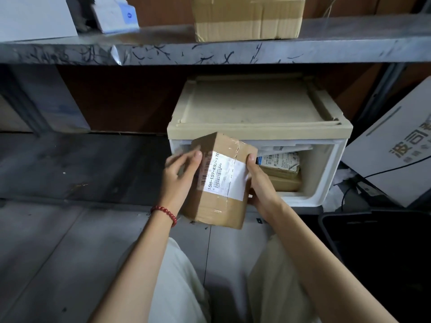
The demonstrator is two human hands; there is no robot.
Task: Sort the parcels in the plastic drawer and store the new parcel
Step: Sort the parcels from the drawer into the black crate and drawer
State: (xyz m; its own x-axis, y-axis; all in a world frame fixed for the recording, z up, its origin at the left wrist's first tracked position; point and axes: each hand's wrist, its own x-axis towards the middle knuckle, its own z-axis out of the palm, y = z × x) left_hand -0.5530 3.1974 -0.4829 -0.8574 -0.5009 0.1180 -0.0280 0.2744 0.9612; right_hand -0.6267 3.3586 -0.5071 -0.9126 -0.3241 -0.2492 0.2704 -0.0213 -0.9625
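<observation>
At centre frame the parcel hung just in front of the open drawer. The left hand clasped its left edge, thumb on the label face, and the right hand gripped its right edge, thumb on top. Packets lay stacked in the drawer's right half. Pushed straight in, the parcel would likely jam against them or the drawer's mouth and crumple the loose ones. The light left-hand hold might let it tip.

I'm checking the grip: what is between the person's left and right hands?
The cardboard parcel with a white label: the left hand holds its left edge, the right hand its right side. The head view shows it.
</observation>
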